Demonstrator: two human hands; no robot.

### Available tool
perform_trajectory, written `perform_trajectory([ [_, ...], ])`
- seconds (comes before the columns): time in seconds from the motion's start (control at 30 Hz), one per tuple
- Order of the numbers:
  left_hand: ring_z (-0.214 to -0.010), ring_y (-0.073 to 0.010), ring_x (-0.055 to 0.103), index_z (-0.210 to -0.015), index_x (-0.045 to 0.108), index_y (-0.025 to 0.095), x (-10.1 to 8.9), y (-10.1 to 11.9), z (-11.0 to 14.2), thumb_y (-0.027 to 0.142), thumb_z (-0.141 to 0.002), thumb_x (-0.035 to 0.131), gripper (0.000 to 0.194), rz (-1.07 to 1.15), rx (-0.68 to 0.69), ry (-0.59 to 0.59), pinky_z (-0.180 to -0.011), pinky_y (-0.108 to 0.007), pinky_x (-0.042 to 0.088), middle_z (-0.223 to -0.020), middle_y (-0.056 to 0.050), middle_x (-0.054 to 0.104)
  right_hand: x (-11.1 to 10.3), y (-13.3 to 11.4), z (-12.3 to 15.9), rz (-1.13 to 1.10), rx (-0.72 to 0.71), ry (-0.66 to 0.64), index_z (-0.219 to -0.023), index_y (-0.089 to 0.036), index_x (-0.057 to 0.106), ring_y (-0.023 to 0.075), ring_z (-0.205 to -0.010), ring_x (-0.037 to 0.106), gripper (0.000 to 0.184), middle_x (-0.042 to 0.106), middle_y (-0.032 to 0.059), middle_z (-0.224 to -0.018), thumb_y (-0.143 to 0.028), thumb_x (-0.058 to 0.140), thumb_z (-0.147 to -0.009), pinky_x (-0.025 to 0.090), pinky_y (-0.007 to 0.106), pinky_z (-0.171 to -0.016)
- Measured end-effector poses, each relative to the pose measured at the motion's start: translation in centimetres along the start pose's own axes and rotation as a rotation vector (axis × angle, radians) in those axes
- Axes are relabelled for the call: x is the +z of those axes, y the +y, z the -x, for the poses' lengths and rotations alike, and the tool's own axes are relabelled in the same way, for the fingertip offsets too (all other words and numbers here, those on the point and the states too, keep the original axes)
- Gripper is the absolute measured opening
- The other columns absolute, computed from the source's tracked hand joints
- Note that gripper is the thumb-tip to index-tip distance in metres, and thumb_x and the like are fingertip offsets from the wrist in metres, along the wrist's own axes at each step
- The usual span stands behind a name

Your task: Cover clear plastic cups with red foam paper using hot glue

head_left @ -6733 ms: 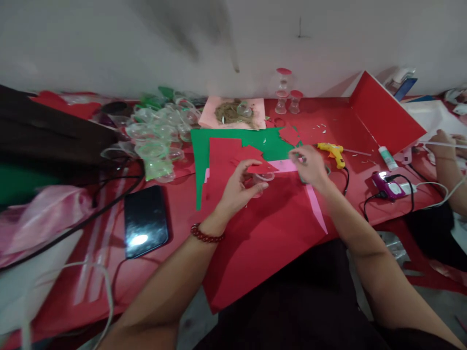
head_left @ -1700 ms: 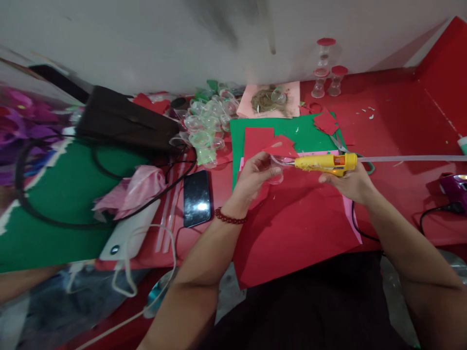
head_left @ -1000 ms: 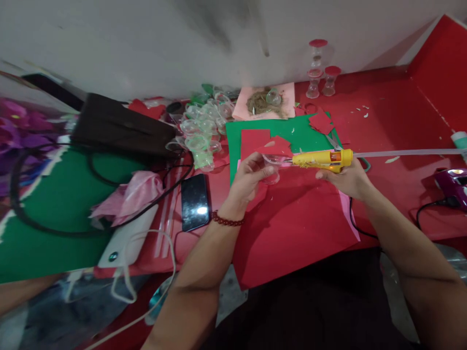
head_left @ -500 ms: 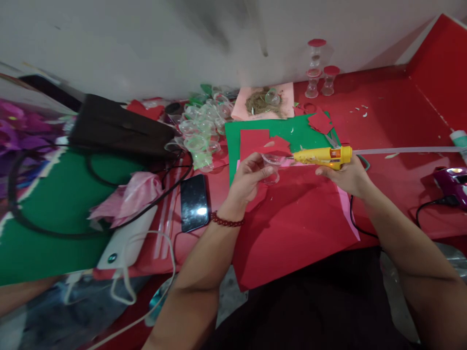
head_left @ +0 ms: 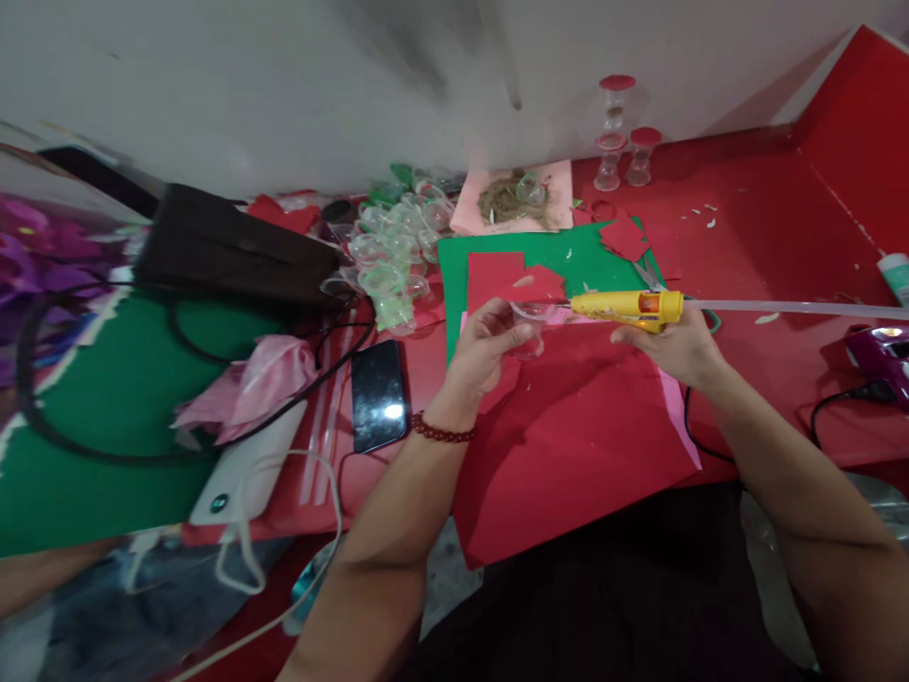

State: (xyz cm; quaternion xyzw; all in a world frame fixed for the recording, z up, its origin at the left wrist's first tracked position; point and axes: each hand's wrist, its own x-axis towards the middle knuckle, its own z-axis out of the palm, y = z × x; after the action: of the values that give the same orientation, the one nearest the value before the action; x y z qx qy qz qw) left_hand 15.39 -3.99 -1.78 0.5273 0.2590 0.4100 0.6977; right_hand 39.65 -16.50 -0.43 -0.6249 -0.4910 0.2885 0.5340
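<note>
Seemingly a clear cup (head_left: 527,333) in left hand (head_left: 485,347), glue gun (head_left: 629,306) in right hand (head_left: 674,345)

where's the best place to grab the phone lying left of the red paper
Probably pinch the phone across its two long edges near the middle, coming straight down from above. It lies flat, screen up, so only those thin edges offer a hold, and a black cable crosses close to its top end.
</note>
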Motion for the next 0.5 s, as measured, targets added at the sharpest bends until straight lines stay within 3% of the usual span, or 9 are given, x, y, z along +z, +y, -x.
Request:
perform_trajectory([
  [0.2, -0.085, -0.0161, 0.076, -0.094, 0.082, 0.025, 0.1, -0.1, 0.0, 0.033, -0.062, 0.106, 0.041, -0.009, 0.015, 0.014, -0.074, -0.025, 0.063, -0.097, -0.002, 0.084, 0.0, -0.5, 0.0, -0.061, 0.025, -0.052, -0.091, -0.026, 0.078, 0.0287, -0.086, 0.079, 0.045, 0.082, 0.0031, -0.089, -0.056, 0.099, -0.063, 0.070, 0.046, -0.084],
  [0.33, -0.088, -0.0148, 0.077, -0.090, 0.081, 0.024, 0.1, 0.0, 0.0, 0.031, -0.065, 0.104, 0.035, -0.010, 0.024, 0.022, -0.082, -0.025, 0.062, -0.099, -0.001, 0.084, 0.0, -1.0, 0.1, -0.086, 0.017, -0.081, -0.091, -0.026, 0.077, 0.0296, -0.090, 0.080, 0.045, 0.082, 0.0040, -0.090, -0.055, 0.100, -0.064, 0.070, 0.047, -0.088],
  [0.5, -0.095, -0.0170, 0.077, -0.096, 0.080, 0.025, 0.2, 0.0, 0.0, 0.028, -0.067, 0.102, 0.037, -0.014, 0.004, 0.024, -0.085, -0.028, 0.062, -0.105, -0.003, 0.084, 0.2, -1.6, 0.3, -0.130, 0.006, -0.104, -0.084, -0.029, 0.075, 0.0316, -0.092, 0.082, 0.047, 0.082, 0.0036, -0.086, -0.064, 0.099, -0.062, 0.072, 0.048, -0.087],
])
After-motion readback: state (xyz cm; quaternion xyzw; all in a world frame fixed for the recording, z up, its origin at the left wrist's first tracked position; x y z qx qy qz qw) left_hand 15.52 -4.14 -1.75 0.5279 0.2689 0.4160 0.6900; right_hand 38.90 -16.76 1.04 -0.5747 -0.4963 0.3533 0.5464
